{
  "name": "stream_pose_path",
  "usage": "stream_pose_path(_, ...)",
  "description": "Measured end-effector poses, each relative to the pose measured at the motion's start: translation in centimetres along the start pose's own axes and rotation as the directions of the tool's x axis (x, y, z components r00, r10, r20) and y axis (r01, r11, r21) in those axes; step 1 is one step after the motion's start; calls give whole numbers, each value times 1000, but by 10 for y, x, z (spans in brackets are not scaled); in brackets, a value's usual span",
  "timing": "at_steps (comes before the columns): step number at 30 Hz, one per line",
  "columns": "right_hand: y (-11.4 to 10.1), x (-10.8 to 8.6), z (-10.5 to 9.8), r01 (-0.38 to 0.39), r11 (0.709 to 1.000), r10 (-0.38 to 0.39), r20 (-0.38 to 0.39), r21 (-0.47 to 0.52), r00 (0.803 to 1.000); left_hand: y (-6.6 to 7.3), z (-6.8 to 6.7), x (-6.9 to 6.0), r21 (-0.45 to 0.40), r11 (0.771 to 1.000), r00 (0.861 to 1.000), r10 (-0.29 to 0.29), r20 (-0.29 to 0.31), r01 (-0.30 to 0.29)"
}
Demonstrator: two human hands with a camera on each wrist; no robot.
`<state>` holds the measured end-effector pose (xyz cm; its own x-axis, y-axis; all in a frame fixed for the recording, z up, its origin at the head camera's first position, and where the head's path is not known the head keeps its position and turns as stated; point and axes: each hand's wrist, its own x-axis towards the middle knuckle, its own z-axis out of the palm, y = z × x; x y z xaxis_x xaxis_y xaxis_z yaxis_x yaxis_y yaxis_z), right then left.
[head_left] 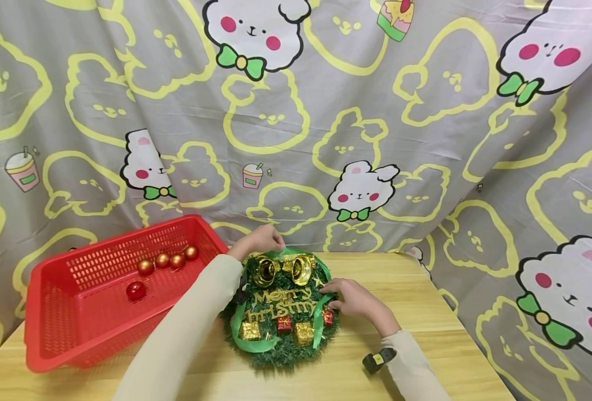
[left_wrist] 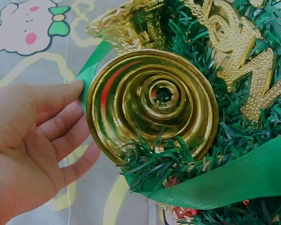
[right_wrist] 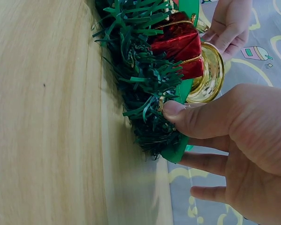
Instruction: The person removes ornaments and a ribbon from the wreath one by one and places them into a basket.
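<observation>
A green Christmas wreath (head_left: 280,356) lies on the table, bearing gold "Merry Christmas" lettering (head_left: 282,303), two gold bells (head_left: 302,270) and small red and gold gift boxes (head_left: 303,333). Green ribbon (head_left: 255,344) winds around it. At the wreath's top, my left hand (head_left: 263,239) pinches the ribbon (left_wrist: 91,70) behind a bell (left_wrist: 196,93). My right hand (head_left: 354,299) is at the wreath's right edge, thumb and fingers pinching the ribbon (right_wrist: 175,152) among the tinsel, below a red gift box (right_wrist: 180,47). Its fingertips are partly hidden behind the ribbon.
A red plastic basket (head_left: 50,312) stands to the left, holding several gold balls (head_left: 146,266) and a shiny red ball (head_left: 136,291). Behind the wooden table (head_left: 391,278) hangs a grey curtain (head_left: 296,161) with cartoon prints.
</observation>
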<state>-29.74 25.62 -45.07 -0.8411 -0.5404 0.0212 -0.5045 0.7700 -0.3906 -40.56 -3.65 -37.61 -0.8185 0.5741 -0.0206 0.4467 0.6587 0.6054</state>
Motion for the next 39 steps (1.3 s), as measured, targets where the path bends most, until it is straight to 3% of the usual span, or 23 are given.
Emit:
stream_pose_path(13,1,1,2,16,1000,-16,-13,-8,1000,19,-11,-8,-51,998,1000,30,3,-30)
stream_pose_path(21,5,3,3,29,999,-30,-5,-19,1000,24,-19,-12,5,997,997,79,-16,-79)
stream_pose_path(24,6,3,3,30,999,-30,-6,-20,1000,26,-22,-14,11,997,997,71,-15,-71)
stream_pose_path(33,5,3,2,28,1000,-28,-13,-13,1000,28,-28,-20,52,991,993,120,11,-121)
stream_pose_path(39,5,3,1,39,999,-39,-12,-25,999,39,-30,-25,71,985,987,158,26,-159)
